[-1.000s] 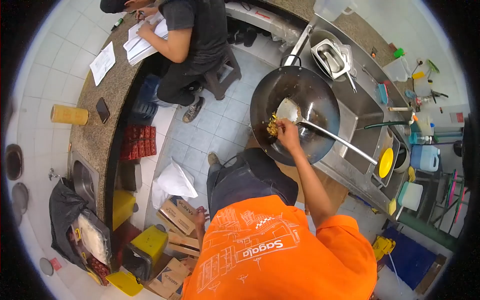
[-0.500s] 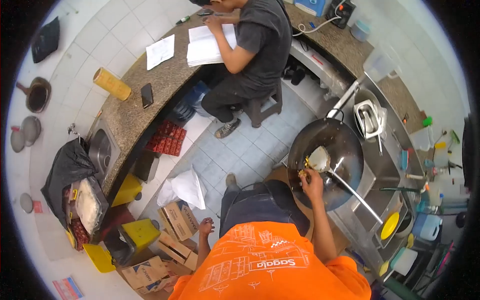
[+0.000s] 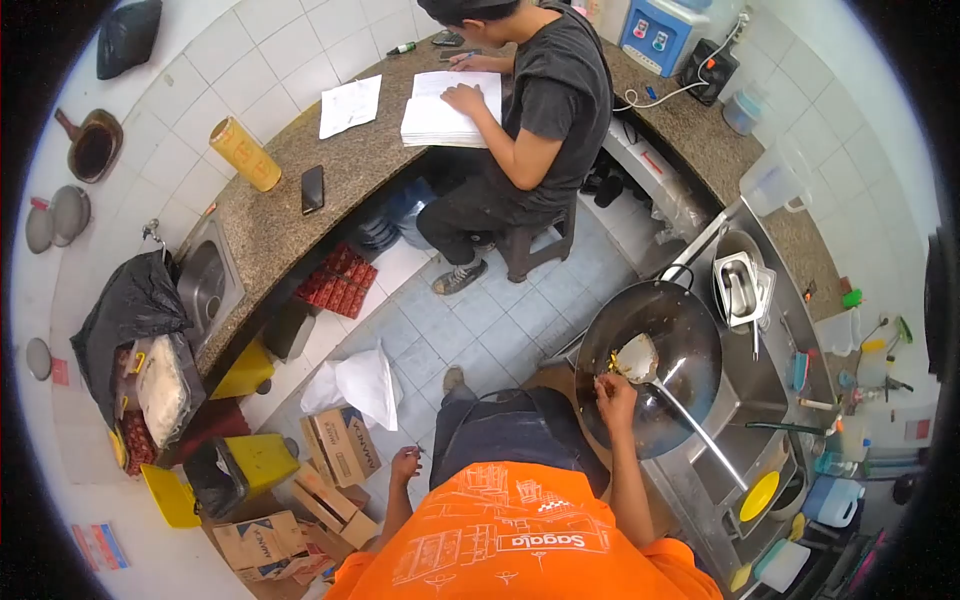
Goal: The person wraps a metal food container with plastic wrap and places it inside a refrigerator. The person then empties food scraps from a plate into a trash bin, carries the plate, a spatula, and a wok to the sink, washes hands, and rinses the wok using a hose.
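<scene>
A large dark wok point(image 3: 690, 340) rests at the edge of the steel sink counter. Inside it lies a long-handled metal ladle point(image 3: 637, 357), its handle slanting down to the right over the rim, with small yellow food scraps point(image 3: 613, 362) at its left side. My right hand point(image 3: 615, 398) is over the wok's near left part, just below the scraps, fingers drawn together; anything between them is too small to name. Low beside my body, my left hand point(image 3: 406, 463) hangs with loosely curled fingers, away from any object, near a cardboard box point(image 3: 342, 447).
A person in dark clothes point(image 3: 560, 110) sits on a stool point(image 3: 537, 245) at the granite counter point(image 3: 270, 215), a hand on papers point(image 3: 450, 112). A white bag point(image 3: 355, 385) and yellow bin point(image 3: 262, 462) stand at left. The sink point(image 3: 760, 385) is at right.
The view has swung, shifting the wok right and down. My right hand has drawn back a little from the scraps. My left hand shows more fully, and the seated person's hands have moved onto the papers.
</scene>
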